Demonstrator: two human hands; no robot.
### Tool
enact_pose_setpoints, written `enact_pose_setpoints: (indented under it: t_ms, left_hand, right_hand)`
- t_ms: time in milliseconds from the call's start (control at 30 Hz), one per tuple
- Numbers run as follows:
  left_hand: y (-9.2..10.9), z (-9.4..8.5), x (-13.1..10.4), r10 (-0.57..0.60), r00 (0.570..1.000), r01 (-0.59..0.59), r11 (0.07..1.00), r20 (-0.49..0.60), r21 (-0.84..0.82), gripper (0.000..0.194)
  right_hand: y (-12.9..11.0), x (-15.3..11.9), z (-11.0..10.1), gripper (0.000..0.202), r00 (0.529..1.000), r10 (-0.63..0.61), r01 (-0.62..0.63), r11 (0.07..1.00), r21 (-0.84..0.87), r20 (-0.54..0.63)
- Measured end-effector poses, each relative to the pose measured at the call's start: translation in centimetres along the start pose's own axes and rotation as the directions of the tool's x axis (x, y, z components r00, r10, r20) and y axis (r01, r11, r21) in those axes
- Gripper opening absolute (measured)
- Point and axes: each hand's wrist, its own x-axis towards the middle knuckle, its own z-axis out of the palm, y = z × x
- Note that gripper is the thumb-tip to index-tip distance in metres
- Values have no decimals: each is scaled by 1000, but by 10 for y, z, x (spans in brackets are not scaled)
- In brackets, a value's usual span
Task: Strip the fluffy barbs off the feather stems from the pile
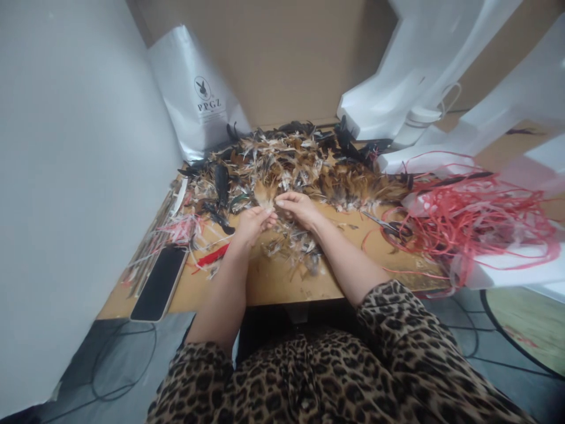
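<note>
Between my hands a small light-brown feather (265, 193) with a fluffy pale base stands above the table. My left hand (255, 224) is closed, pinching the feather near its base. Close by on the right, my right hand (300, 208) has thumb and forefinger pressed together at the feather's lower edge; what lies between those fingertips is too small to make out. Behind both hands spreads a big heap of brown, white and black feathers (300, 153). Loose fluff and feather scraps (298, 247) lie on the table below my hands.
A phone (159, 282) lies at the table's left front corner, near a red feather (213, 255). To the right are scissors (391, 225) and a tangle of red ribbon (481, 218). A white bag (198, 94) stands behind left; a white cup (415, 125) stands behind right.
</note>
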Motion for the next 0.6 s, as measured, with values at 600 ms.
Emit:
enact_pose_setpoints:
  t_ms: [600]
  left_hand:
    - [-5,4,0,-50,998,51,999,33,-8,20]
  right_hand:
    - [6,1,8,30,998,11,-9,1000,25,-65]
